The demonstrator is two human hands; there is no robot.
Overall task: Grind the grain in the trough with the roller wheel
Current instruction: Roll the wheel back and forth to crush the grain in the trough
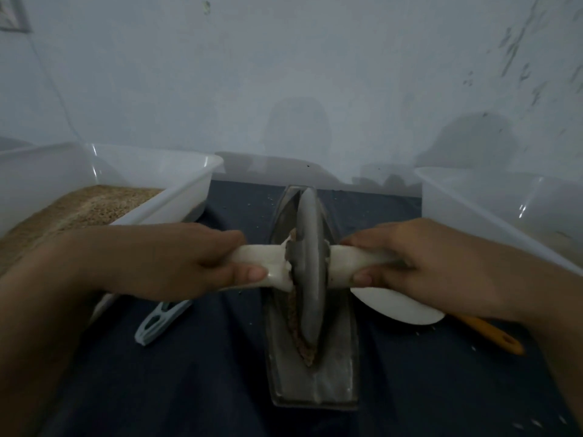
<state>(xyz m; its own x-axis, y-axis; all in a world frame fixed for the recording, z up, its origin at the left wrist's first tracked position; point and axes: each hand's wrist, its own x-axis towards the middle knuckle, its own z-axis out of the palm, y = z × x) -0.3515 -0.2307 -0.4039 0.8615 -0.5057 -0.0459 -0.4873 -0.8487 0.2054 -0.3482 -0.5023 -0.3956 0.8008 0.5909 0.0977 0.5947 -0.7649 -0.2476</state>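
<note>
A grey metal trough (334, 383) lies lengthwise on the dark cloth in front of me. The grey roller wheel (310, 266) stands on edge in its groove, with a pale axle handle (262, 255) running through the hub. My left hand (164, 263) grips the left end of the handle. My right hand (419, 266) grips the right end. Brown ground grain (304, 345) lies in the groove beside the wheel's near half.
A clear plastic tub (176, 175) holding brown grain stands at the left. Another clear tub (492, 212) stands at the right. A white plate (400, 307) and an orange handle (495, 335) lie under my right hand. A pale green scoop (157, 323) lies left of the trough.
</note>
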